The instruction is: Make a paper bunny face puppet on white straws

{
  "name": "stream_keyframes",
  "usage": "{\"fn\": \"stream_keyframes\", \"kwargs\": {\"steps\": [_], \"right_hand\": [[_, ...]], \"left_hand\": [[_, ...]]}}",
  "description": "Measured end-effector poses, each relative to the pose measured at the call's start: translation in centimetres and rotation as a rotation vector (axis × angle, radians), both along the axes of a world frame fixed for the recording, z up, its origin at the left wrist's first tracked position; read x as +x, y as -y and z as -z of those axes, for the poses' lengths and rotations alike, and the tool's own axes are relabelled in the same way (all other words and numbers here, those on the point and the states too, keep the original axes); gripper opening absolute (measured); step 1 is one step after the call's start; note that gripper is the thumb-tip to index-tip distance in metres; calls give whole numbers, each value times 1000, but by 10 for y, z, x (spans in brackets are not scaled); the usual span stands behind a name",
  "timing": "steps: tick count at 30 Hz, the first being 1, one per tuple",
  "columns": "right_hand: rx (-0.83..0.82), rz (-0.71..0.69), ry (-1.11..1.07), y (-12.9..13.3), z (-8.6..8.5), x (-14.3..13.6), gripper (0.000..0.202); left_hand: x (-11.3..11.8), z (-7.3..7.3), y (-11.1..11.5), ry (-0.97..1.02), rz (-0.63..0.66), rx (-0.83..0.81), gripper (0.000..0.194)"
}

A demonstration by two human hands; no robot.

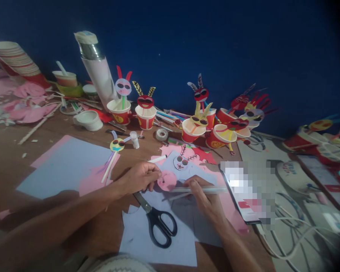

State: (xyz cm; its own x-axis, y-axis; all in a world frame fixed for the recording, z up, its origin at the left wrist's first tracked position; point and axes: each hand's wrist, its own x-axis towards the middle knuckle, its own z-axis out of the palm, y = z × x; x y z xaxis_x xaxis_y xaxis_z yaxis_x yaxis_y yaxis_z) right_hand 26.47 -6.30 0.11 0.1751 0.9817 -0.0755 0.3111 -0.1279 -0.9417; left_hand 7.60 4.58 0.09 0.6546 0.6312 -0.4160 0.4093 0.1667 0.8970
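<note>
My left hand (143,176) is closed on the left edge of a pink paper disc (167,180), pinched between thumb and fingers. In my right hand (200,192) are pale straws (212,190), whose left ends lie at the disc's right edge. Just beyond the disc, a pale paper face (181,161) with dark eyes and antennae rests on blue and pink sheets. Black-handled scissors (161,226) lie on white paper (158,253) nearer to me, their blades partly under my left hand.
Red paper cups (146,122) with paper faces stand along the back. A phone (240,192) with cables lies right. A tall flask (99,71), tape roll (161,134), small tube (134,139) and yellow paper face (117,145) are farther left.
</note>
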Motion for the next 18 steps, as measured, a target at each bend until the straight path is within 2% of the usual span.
{"fn": "stream_keyframes", "kwargs": {"steps": [4,6,9,11,12,14,18], "right_hand": [[-19,-14,-32,0,-2,0,37],[-19,-24,-39,1,-2,0,37],[-30,-24,-41,1,-1,1,38],[-32,-11,-35,1,0,2,39],[-28,-3,-26,1,1,2,39],[-15,12,-1,1,1,3,39],[4,24,26,0,-1,5,39]], "left_hand": [[-1,4,1,-35,30,59,27],[-3,5,2,-44,20,209,25],[-5,6,5,26,-39,735,17],[-7,8,7,90,-23,1076,12],[-8,9,8,102,13,1189,13],[-9,13,11,74,120,1307,16],[-9,19,20,-40,330,1355,17]]}}
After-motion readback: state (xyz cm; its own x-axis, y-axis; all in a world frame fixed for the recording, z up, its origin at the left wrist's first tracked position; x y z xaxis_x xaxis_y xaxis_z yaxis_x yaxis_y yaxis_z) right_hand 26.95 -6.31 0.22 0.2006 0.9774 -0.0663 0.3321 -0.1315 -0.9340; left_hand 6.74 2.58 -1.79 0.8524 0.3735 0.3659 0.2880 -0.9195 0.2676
